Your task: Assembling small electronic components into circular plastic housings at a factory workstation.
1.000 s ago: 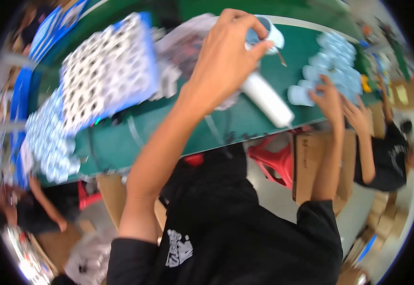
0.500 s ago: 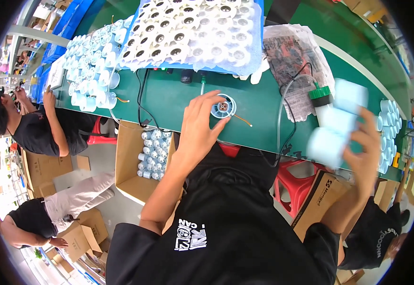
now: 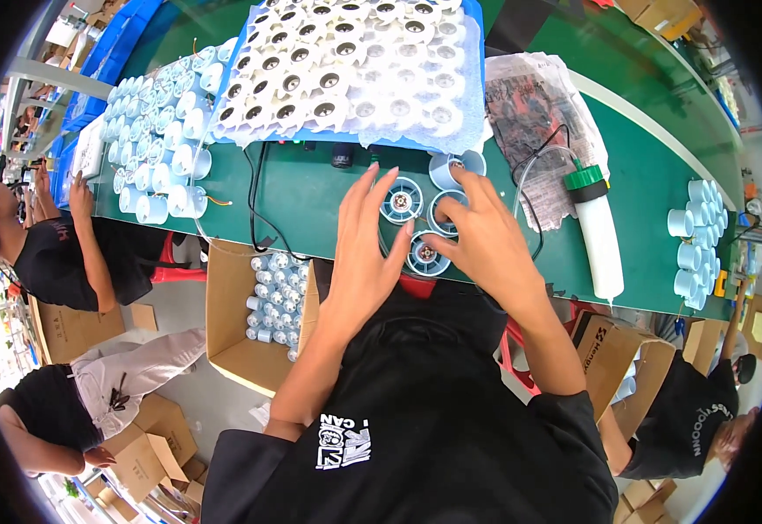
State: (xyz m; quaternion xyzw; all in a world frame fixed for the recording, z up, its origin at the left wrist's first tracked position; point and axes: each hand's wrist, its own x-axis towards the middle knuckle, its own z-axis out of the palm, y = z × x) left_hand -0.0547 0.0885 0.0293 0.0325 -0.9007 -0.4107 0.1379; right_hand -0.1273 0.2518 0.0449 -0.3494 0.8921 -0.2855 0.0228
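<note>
My left hand (image 3: 363,249) has its fingers spread along the left side of a round light blue plastic housing (image 3: 401,200) with a small circuit board at its centre. The thumb tip is at its lower rim; whether it touches is hard to tell. My right hand (image 3: 495,249) grips a cluster of light blue housings just right of it. Its thumb lies at the lowest housing (image 3: 427,257), and its fingers hook into the middle housing (image 3: 445,212) and an upper housing (image 3: 472,162). These housings partly hide behind my fingers.
A white-bodied bottle (image 3: 599,244) with green cap and tube lies beside newspaper (image 3: 534,131). Behind my hands is a blue tray (image 3: 479,52) of white parts. More housings stand left (image 3: 154,206) and far right (image 3: 687,256). A carton (image 3: 224,323) sits below; co-workers are at both sides.
My right hand has brought the stacked light blue housings from the right side onto the table beside the first housing. The bottle they covered now shows. My left hand has shifted slightly.
</note>
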